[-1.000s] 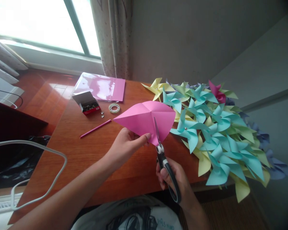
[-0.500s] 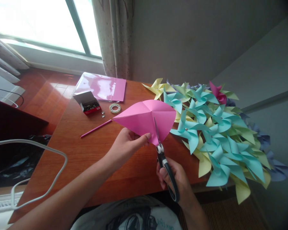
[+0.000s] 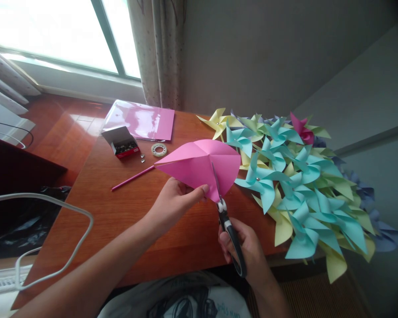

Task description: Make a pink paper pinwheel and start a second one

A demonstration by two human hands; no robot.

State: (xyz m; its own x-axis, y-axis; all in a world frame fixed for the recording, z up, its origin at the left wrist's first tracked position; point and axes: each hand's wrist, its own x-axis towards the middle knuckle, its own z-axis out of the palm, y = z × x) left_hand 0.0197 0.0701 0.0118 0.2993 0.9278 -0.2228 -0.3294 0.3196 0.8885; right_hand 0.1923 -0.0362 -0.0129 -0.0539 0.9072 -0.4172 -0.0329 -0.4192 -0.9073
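My left hand pinches the near edge of a pink sheet of paper, thumb on top and fingers underneath. The sheet is creased, with curved outer edges and a slit running in from its left point. My right hand is closed round black and grey scissors. Their blades look shut or nearly so and lie along the paper's near corner, the tip pointing toward the middle crease. Part of the left fingers is hidden below the sheet.
Several paper pinwheels, turquoise, yellow, green and purple, cover the table's right side. On the left of the wooden table are a pink stick, a tape roll, an opened small box and a plastic-wrapped pink paper pack. A white cable loops at far left.
The pink paper has shifted very slightly left, and its right edge has drawn in a little. Both hands keep their holds, with the scissors almost in the same place.
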